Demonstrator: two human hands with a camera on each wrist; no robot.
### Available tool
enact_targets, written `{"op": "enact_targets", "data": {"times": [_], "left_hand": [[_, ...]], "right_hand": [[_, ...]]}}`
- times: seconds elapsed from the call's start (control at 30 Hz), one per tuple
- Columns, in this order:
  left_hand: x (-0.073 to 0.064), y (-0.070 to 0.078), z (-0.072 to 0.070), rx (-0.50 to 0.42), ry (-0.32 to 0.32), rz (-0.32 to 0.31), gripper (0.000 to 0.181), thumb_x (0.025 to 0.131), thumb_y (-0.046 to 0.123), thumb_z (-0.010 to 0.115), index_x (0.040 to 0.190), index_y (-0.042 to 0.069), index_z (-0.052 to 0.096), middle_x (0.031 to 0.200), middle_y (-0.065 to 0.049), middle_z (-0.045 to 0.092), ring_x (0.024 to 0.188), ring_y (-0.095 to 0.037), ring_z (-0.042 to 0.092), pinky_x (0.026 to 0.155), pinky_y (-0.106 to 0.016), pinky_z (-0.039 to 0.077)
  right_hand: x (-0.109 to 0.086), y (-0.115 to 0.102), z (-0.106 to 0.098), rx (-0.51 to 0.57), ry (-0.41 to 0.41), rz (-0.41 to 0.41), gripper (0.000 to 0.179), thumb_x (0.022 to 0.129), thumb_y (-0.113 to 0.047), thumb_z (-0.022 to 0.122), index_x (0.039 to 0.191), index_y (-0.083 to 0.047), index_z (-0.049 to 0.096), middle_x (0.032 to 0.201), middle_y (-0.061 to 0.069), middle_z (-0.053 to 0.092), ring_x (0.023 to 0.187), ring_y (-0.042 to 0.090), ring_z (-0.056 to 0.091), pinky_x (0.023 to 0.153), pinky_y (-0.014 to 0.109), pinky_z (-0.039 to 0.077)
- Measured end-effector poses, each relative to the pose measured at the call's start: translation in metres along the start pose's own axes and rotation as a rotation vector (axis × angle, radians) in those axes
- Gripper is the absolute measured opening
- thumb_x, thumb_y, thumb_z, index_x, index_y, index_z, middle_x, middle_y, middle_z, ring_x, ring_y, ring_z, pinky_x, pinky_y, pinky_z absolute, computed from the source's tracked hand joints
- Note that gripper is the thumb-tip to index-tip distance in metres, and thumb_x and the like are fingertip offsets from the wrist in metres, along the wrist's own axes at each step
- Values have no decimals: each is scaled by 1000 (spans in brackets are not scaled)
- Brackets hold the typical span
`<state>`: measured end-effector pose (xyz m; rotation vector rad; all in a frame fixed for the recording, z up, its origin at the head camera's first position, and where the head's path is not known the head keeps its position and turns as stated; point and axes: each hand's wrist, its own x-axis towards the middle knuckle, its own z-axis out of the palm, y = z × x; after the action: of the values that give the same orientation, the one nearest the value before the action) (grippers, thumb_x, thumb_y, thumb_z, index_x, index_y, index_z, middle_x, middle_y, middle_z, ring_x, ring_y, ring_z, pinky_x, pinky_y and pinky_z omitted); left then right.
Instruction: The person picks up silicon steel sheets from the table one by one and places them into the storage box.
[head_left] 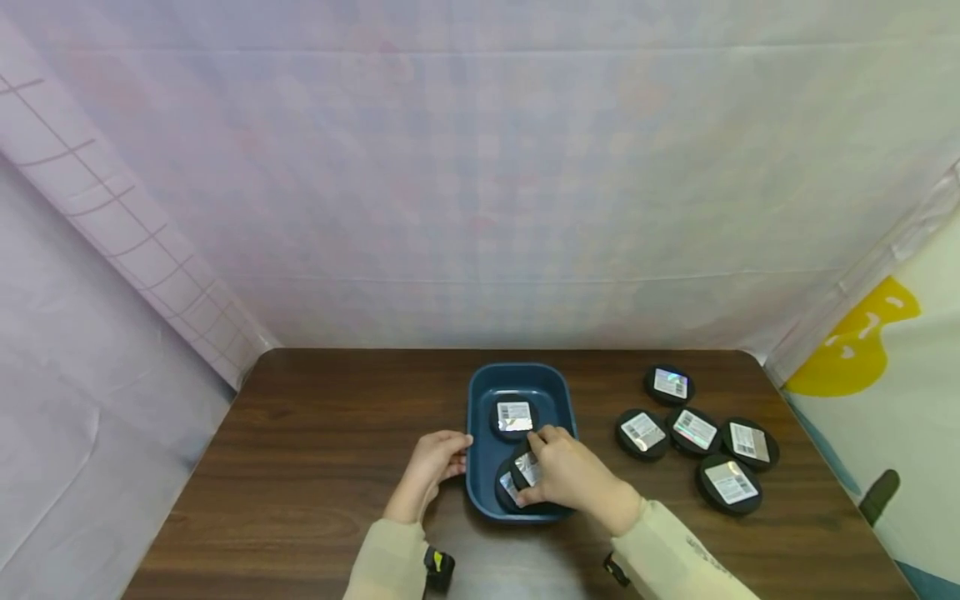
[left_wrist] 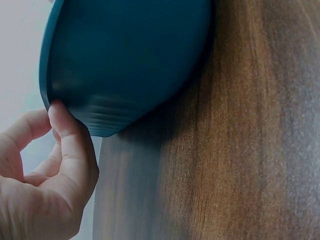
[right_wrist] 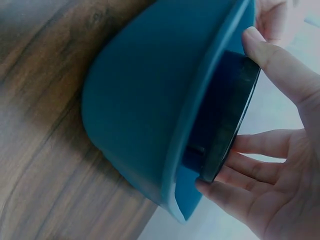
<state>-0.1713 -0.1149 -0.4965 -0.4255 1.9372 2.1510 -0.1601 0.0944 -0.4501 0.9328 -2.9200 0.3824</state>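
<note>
A blue rectangular tray (head_left: 551,407) stands on the wooden table before me. My left hand (head_left: 432,461) pinches its left rim; in the left wrist view the thumb (left_wrist: 61,120) presses the tray's outer wall right at the edge. With thumb and fingertips spread across it, my right hand (head_left: 570,475) grips a flat round black container (right_wrist: 232,117) by its sides, tilted inside the tray's near half. That container partly covers another black one (head_left: 504,490) lying in the tray. A third labelled container (head_left: 513,416) lies farther back in the tray.
Several more black round containers with silvery labels, one at the back (head_left: 669,384) and one nearest me (head_left: 729,483), lie grouped on the table (head_left: 315,467) to the right. A pale curtain (head_left: 480,183) hangs behind the table's far edge.
</note>
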Motion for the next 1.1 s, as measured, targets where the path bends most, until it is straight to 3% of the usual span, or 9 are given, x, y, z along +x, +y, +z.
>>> {"op": "enact_targets", "data": {"times": [0.23,0.43,1.1], "left_hand": [[1,0,0,-2,0,-1,29,82,7,61,101,-15,56,69,-5,53,58,-11,51,53,-20,48],[3,-2,-2,2,0,-8,29,82,7,61,100,-15,57,69,-5,53,58,-11,51,53,-19,48],[4,-1,-3,1,-9,-22,32,82,7,62,104,-16,57,73,-9,56,60,-12,53,54,-21,50]], "right_hand": [[2,-4,7,-34,-30,-43,88,55,-50,82,112,13,58,101,19,59,94,33,57,85,42,49],[4,-8,13,-91,-29,-95,85,55,-52,81,108,12,60,92,14,59,84,26,56,78,36,50],[8,-10,26,-128,-8,-121,83,53,-55,81,103,9,61,85,11,55,80,23,54,75,36,51]]}}
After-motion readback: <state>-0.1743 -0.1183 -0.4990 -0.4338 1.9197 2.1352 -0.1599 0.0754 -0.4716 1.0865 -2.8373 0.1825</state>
